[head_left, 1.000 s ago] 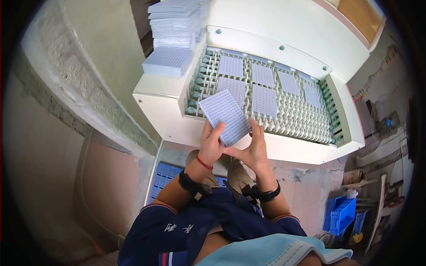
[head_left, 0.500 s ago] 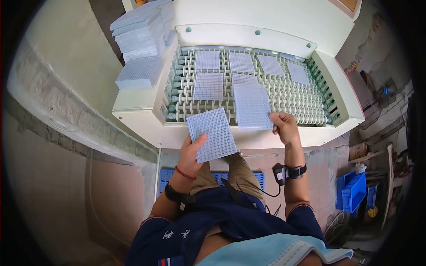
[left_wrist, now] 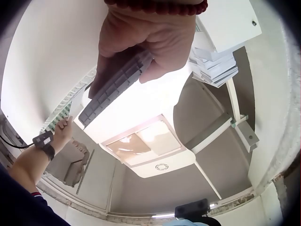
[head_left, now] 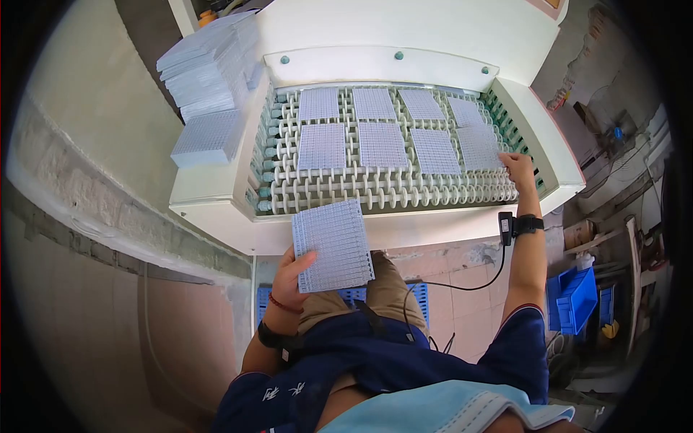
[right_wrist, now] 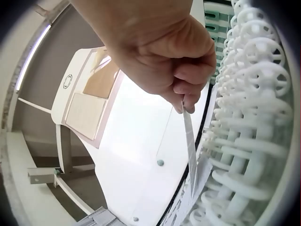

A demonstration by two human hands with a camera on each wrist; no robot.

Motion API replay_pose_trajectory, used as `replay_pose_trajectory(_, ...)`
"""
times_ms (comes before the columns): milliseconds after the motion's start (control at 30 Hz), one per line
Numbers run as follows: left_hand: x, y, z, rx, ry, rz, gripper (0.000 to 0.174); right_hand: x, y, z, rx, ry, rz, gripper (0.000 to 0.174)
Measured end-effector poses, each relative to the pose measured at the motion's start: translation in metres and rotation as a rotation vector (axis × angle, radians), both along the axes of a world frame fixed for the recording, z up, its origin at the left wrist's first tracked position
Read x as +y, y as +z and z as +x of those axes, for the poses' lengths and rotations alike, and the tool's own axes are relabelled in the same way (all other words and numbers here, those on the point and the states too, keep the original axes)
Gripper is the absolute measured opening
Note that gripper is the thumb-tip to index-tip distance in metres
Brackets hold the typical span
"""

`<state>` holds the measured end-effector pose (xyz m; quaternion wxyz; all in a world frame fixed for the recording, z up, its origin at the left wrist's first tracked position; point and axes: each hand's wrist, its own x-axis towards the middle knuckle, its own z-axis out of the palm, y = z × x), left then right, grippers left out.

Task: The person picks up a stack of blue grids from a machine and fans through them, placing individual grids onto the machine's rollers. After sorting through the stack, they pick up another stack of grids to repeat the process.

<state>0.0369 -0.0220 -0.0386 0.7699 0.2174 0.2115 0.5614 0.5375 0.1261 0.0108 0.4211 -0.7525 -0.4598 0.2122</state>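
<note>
The left hand (head_left: pixel 289 273) grips a small stack of pale grid-patterned panels (head_left: pixel 333 245) in front of the machine, thumb on top; the left wrist view shows the stack's dark edge (left_wrist: pixel 113 89) between thumb and fingers. At the right end of the roller bed, the right hand (head_left: pixel 521 172) pinches the near corner of a single panel (head_left: pixel 479 147). In the right wrist view that thin panel (right_wrist: pixel 189 141) hangs from the fingertips of the right hand (right_wrist: pixel 164 61), tilted beside the white rollers (right_wrist: pixel 263 77).
Seven other panels lie in two rows on the roller bed, one of them a front-row panel (head_left: pixel 322 146). Stacked panels (head_left: pixel 208 137) stand on the machine's left ledge. A white front edge (head_left: pixel 404 229) borders the bed. Blue crates (head_left: pixel 572 299) sit at the lower right.
The right hand has moved right to the bed's far right end with a panel. Two more front-row panels now lie on the rollers. The left hand still holds its stack.
</note>
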Motion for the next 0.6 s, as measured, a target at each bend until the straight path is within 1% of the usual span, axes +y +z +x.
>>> replay_pose_trajectory(33,0.001,-0.001,0.001,0.001,-0.010,0.002,0.036,0.000,-0.004,0.013,0.001,-0.010,0.002,0.023)
replay_pose_trajectory(100,0.003,-0.004,0.003,0.031,-0.005,0.038,0.036,-0.002,-0.012,0.030,-0.395,-0.034,-0.003,0.023)
replay_pose_trajectory(167,0.004,0.000,0.010,0.040,-0.006,0.050,0.036,-0.011,-0.013,0.024,-0.444,-0.032,0.036,0.026)
replay_pose_trajectory(233,0.004,0.000,0.017,0.048,0.006,0.051,0.036,-0.019,-0.015,-0.001,-0.331,0.046,0.214,0.025)
replay_pose_trajectory(267,0.004,-0.001,0.019,0.057,0.000,0.052,0.036,-0.030,-0.008,-0.032,-0.228,0.113,0.248,0.023)
replay_pose_trajectory(300,0.005,-0.001,0.021,0.069,-0.006,0.053,0.036,-0.045,0.001,-0.069,-0.071,0.165,0.188,0.021)
replay_pose_trajectory(333,0.005,-0.003,0.022,0.075,-0.001,0.039,0.036,-0.057,0.001,-0.102,0.065,0.258,0.181,0.019)
replay_pose_trajectory(367,0.007,-0.005,0.024,0.097,0.000,0.050,0.036,-0.057,-0.003,-0.109,0.050,0.261,0.145,0.021)
replay_pose_trajectory(400,0.007,-0.006,0.024,0.119,0.001,0.060,0.036,-0.085,-0.002,-0.164,0.314,0.475,0.012,0.025)
replay_pose_trajectory(433,0.007,-0.006,0.024,0.129,0.019,0.049,0.036,-0.094,-0.013,-0.189,0.440,0.631,-0.009,0.029)
replay_pose_trajectory(467,0.007,-0.005,0.024,0.131,0.000,0.058,0.036,-0.104,-0.013,-0.213,0.514,0.703,-0.096,0.025)
replay_pose_trajectory(500,0.007,-0.004,0.024,0.133,-0.018,0.066,0.036,-0.111,-0.021,-0.233,0.613,0.714,-0.160,0.022)
replay_pose_trajectory(533,0.005,0.001,0.023,0.153,-0.011,0.071,0.035,-0.115,-0.027,-0.248,0.648,0.749,-0.197,0.018)
replay_pose_trajectory(567,0.004,0.002,0.021,0.164,0.009,0.063,0.035,-0.118,-0.032,-0.256,0.660,0.768,-0.206,0.018)
replay_pose_trajectory(600,0.003,0.002,0.018,0.164,0.017,0.068,0.036,-0.120,-0.038,-0.263,0.745,0.748,-0.207,0.018)
